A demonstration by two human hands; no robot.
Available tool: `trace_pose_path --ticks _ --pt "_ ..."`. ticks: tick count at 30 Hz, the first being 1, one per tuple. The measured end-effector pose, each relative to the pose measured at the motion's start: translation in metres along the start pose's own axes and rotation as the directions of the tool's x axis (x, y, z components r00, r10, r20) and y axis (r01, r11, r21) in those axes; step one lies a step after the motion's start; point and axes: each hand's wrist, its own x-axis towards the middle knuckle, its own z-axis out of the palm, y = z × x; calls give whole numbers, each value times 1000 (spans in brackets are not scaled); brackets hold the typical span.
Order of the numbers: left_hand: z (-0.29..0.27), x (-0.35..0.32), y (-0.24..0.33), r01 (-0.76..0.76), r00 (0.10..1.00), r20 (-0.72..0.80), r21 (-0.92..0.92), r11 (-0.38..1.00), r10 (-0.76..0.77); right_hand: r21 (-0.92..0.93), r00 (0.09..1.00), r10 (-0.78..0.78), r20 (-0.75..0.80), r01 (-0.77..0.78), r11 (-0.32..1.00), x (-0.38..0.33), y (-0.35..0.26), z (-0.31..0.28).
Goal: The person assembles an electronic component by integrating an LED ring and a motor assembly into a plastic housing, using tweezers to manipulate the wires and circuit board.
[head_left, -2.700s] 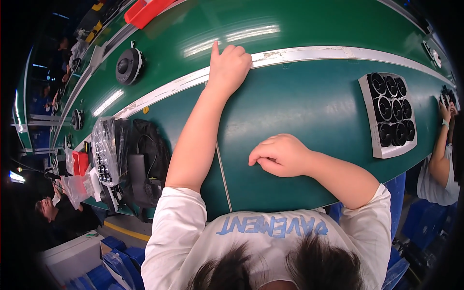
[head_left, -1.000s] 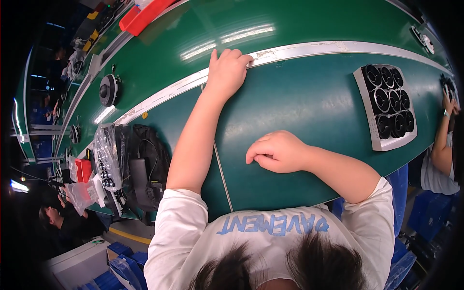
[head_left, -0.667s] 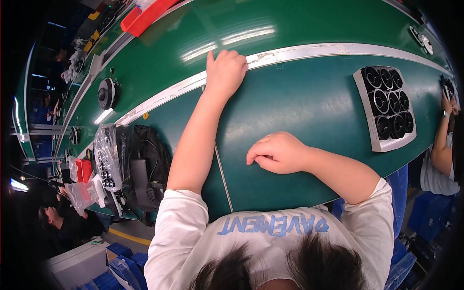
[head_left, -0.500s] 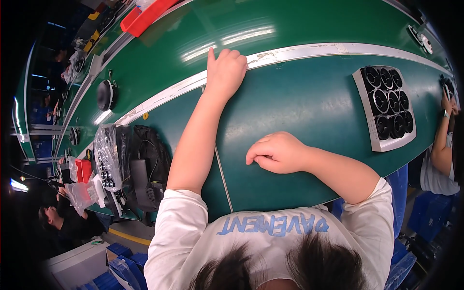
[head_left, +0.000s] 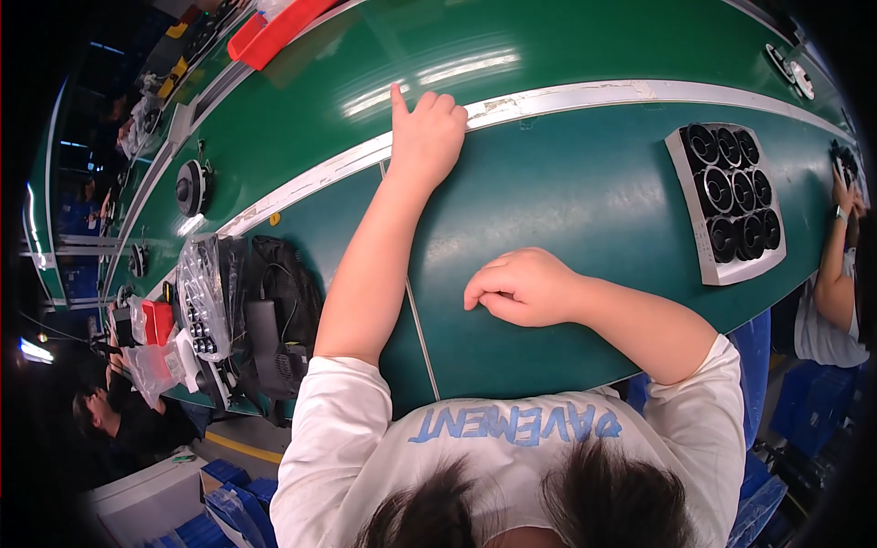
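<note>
So the person is leaning over a green workbench (head_left: 585,210), and the pale metal strip (head_left: 585,94) running along it is the easiest landmark here. The left hand (head_left: 427,137) rests right on that strip, index finger pointing out past it onto the green conveyor belt (head_left: 438,46), other fingers loosely curled, holding nothing. The right hand (head_left: 521,288) sits on the bench well on the near side of the strip, fingers curled under in a loose fist; can't tell if anything's inside it, nothing shows.

Nothing blocks either hand, the bench between them is just green surface with a thin seam (head_left: 416,320) running from the strip toward the person.

On the near side of the strip, off to the right, there's a grey tray (head_left: 702,239) with round black speaker-like parts (head_left: 731,192) packed in two rows. Further right another person's arm (head_left: 827,274) reaches over a second tray (head_left: 845,164) by the picture's edge.

Beyond the strip, on the belt to the left, one round black part (head_left: 189,187) lies alone, and a red bin (head_left: 274,32) sits farther up.

Near side of the strip at the far left: a clear plastic bag (head_left: 201,301) of small black parts, a black pouch (head_left: 279,320) with cables beside it, and a small red box (head_left: 157,321).
</note>
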Motion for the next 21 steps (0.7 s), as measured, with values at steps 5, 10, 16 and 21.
trace_pose_path --ticks 5,10,16,21 --pt "-7 0 4 106 989 100 53 993 -111 8 1000 14 2 -14 1000 0 0 -2" --pt "-4 -1 3 91 995 33 52 995 -92 0 1000 19 6 -19 1000 0 -1 -1" --pt "-2 0 4 43 999 6 72 996 -43 -11 1000 -9 -8 9 1000 0 0 0" --pt "0 -1 4 25 1000 2 90 996 -26 -11 1000 10 9 -9 1000 0 -1 -1"
